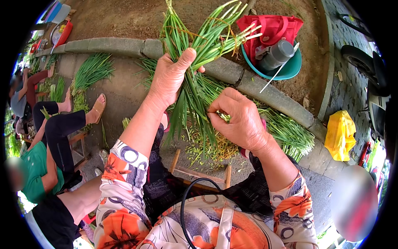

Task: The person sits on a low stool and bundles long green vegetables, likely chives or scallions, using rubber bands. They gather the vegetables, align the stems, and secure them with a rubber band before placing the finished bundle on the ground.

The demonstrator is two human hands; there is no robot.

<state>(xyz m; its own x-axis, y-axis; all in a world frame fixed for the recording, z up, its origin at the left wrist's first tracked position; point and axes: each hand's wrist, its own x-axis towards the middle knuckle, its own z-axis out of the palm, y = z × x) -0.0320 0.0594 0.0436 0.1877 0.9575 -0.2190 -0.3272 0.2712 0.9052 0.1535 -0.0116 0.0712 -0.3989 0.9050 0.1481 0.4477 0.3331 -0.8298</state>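
My left hand point(174, 76) is closed around a bunch of long green leafy stalks point(199, 53), which look like garlic chives. Their pale root ends fan out towards the top, and the dark leaf tips hang below the fist. Thumb and forefinger of my right hand point(241, 118) are pinched together beside the hanging tips; whether they hold a leaf tip I cannot tell. Beneath both hands lies a heap of trimmed yellow and green scraps point(217, 149) on the pavement. More stalks point(287, 133) lie along the kerb at the right, white ends outward.
A stone kerb point(115, 46) curves across in front. Beyond it stands a teal basin point(289, 70) with a red bag and grey flask. A yellow plastic bag point(340, 135) is at the right. People sit at the left near another stalk pile point(93, 73); a wooden stool point(199, 174) is below me.
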